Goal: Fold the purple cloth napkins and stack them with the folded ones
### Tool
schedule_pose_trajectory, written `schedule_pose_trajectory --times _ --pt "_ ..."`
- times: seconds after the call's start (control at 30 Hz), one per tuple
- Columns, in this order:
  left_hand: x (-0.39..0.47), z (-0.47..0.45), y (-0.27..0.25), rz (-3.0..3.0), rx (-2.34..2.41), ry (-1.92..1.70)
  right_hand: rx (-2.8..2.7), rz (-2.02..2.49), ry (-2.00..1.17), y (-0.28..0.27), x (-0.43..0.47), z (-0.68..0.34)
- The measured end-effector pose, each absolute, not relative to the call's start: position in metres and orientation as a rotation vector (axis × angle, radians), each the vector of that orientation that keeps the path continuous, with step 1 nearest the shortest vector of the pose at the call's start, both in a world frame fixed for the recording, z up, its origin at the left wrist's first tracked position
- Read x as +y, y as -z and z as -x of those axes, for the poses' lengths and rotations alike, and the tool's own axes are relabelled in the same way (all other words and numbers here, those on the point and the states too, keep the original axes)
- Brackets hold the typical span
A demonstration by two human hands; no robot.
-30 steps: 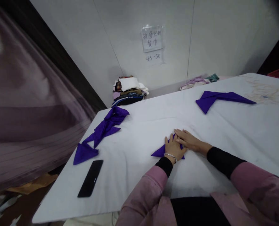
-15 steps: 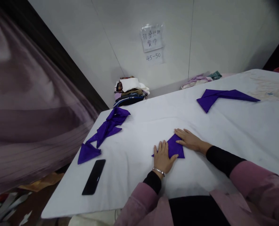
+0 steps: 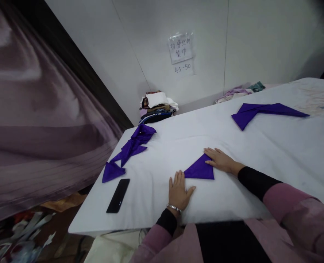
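A purple cloth napkin (image 3: 201, 169), folded into a triangle, lies flat on the white-covered table (image 3: 162, 197) in front of me. My right hand (image 3: 219, 160) rests with outstretched fingers on its upper right corner. At the napkin's left tip, my left hand (image 3: 180, 191) lies flat with thumb spread, its fingertips covering or touching that tip; which one I cannot tell. Neither hand grips anything.
Several crumpled purple cloths (image 3: 133, 144) lie near the table's left edge, with a black phone (image 3: 118, 196) below them. A folded purple cloth (image 3: 268, 109) sits at the far right. Stacked fabrics (image 3: 157, 107) stand behind the table, by a wall sign (image 3: 180, 48).
My left hand has slid left and toward me across the napkin, uncovering its left part. The right hand stays on the upper corner. The view has shifted slightly.
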State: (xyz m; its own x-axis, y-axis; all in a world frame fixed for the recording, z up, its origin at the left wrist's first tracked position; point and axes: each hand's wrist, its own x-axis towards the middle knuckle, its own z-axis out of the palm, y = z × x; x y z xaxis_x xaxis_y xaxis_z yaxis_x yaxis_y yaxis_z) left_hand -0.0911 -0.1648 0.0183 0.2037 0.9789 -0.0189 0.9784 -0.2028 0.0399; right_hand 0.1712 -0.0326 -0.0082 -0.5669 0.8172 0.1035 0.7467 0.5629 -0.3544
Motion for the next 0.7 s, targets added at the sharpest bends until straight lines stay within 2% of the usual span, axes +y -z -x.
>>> schedule_pose_trajectory --times 0.33,0.43,0.7 --pt "-0.17 0.095 -0.022 -2.283 2.129 0.056 -2.529 1.282 -0.369 0.007 -0.034 -0.171" --pt "-0.165 0.089 -0.031 -2.263 2.206 -0.021 -2.522 1.275 -0.369 0.008 -0.033 -0.17" --pt "-0.142 0.025 -0.028 -2.676 1.587 -0.16 -2.543 1.29 -0.365 0.006 -0.031 -0.169"
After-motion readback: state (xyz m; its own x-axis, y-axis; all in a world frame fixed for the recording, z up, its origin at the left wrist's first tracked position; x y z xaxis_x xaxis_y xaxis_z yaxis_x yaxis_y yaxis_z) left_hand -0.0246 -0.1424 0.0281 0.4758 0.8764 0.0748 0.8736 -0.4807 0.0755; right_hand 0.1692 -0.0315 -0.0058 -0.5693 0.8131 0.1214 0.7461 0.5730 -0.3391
